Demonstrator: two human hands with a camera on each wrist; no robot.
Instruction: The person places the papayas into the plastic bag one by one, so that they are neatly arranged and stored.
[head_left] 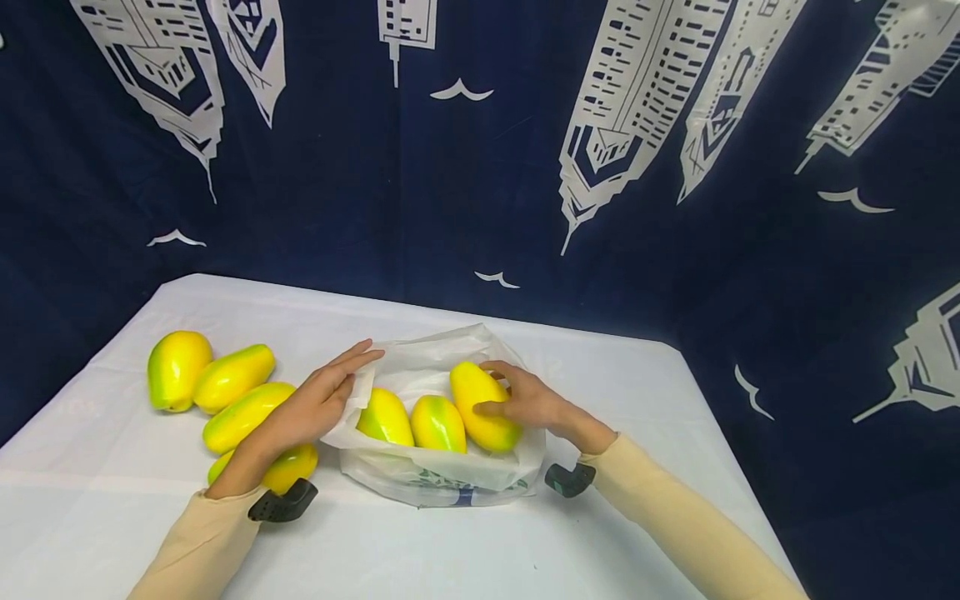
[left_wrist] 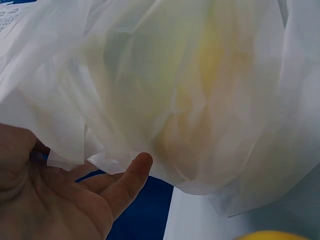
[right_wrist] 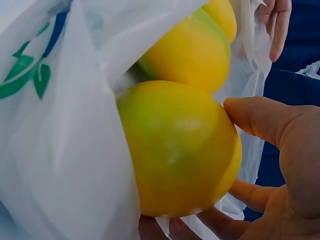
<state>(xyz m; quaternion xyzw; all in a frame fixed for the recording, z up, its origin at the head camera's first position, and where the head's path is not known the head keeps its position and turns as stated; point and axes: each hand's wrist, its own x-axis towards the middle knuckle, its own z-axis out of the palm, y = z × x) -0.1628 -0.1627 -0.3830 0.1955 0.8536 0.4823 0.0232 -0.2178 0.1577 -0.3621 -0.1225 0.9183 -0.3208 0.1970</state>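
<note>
A white plastic bag (head_left: 442, 471) with green and blue print lies with its mouth wide apart at the middle of the table. Inside it are three yellow-green mangoes, one at the left (head_left: 386, 417), one in the middle (head_left: 438, 423) and one at the right (head_left: 480, 407). My right hand (head_left: 528, 398) holds the right mango, thumb on one side and fingers on the other, as the right wrist view also shows. With nearly straight fingers, my left hand (head_left: 318, 400) touches the bag's left rim. Through the film in the left wrist view, yellow fruit (left_wrist: 200, 75) shows faintly.
Several more mangoes (head_left: 180, 367) lie left of the bag, the nearest partly hidden by my left forearm. The table has a white cover (head_left: 600, 533). Behind it hangs a dark blue cloth (head_left: 337, 208) printed with white buildings.
</note>
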